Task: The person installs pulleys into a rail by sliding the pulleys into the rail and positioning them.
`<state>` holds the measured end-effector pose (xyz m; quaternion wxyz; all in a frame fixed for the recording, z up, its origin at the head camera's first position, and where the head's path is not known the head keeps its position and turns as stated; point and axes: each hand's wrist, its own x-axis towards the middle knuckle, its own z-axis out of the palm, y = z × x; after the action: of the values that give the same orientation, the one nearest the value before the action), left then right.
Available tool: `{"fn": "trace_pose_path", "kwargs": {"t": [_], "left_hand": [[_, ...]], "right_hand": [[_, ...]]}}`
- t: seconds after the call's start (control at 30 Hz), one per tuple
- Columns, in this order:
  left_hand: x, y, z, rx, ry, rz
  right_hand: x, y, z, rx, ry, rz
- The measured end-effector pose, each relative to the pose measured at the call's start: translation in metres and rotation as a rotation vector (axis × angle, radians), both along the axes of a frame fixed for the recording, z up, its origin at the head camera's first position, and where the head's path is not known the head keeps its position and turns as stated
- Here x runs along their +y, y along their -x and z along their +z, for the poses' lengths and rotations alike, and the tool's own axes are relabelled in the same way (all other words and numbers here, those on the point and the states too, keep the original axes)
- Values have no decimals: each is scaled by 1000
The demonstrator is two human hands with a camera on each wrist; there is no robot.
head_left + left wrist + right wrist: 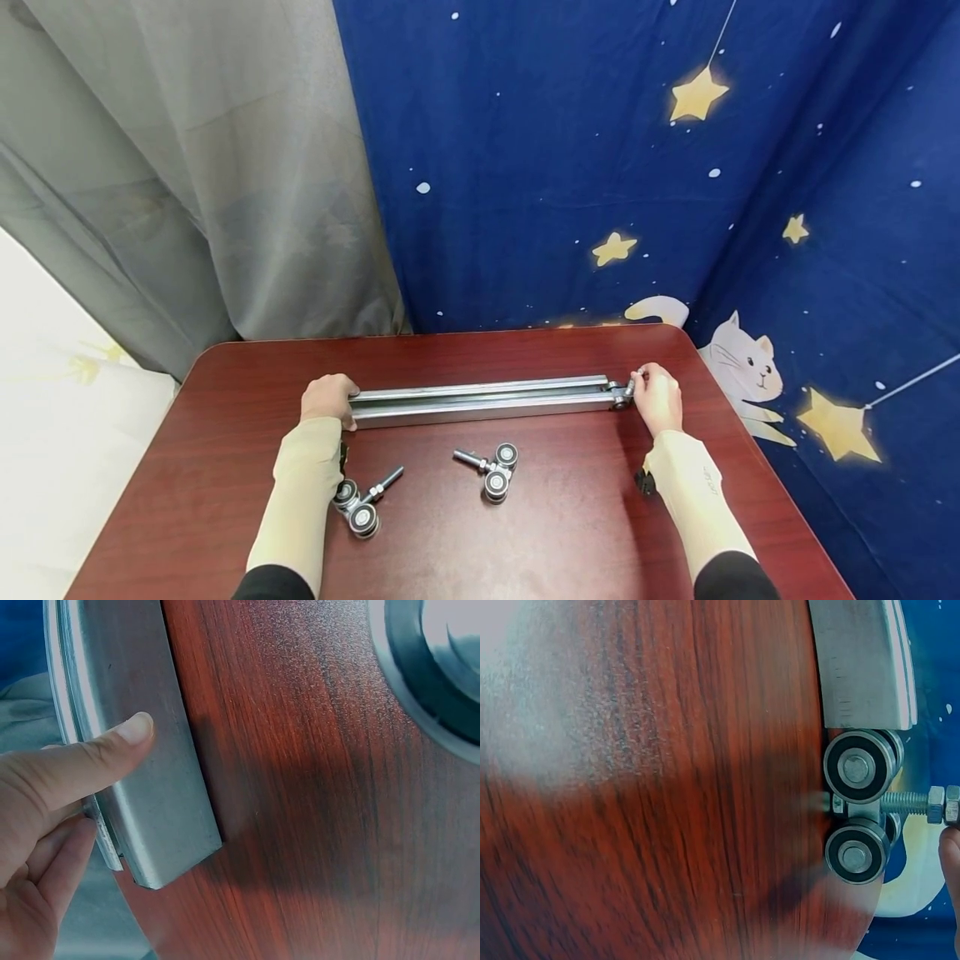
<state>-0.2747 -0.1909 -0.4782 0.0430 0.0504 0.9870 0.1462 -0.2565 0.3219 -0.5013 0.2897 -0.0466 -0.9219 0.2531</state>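
A long silver C-shaped metal rail [480, 412] lies across the table, its slot facing up. My left hand [327, 398] grips its left end; in the left wrist view the thumb [135, 729] lies over the side wall [161, 817] and the other fingers are partly hidden behind. At the right end, my right hand [658, 398] holds a roller trolley [619, 397] by its upright threaded bolt. In the right wrist view, the trolley's wheels [857, 766] stand right at the rail's end, outside the channel, and a fingertip [951, 859] is at the bolt's nuts.
Two more roller trolleys lie on the near side of the rail, one [362, 520] by my left forearm and one [497, 485] near the middle. The reddish-brown table [570, 533] has rounded far corners. Grey and blue curtains [525, 167] hang behind it.
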Motion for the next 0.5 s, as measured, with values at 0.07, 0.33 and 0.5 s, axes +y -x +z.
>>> {"fn": "trace_pose_path", "kwargs": {"t": [0.07, 0.33, 0.5], "left_hand": [[1, 0, 1, -5, 0, -3], [2, -1, 3, -13, 8, 0], [3, -1, 3, -14, 7, -8]], "right_hand": [[1, 0, 0, -3, -4, 1], [5, -2, 2, -39, -26, 8], [7, 0, 5, -77, -52, 34]]}}
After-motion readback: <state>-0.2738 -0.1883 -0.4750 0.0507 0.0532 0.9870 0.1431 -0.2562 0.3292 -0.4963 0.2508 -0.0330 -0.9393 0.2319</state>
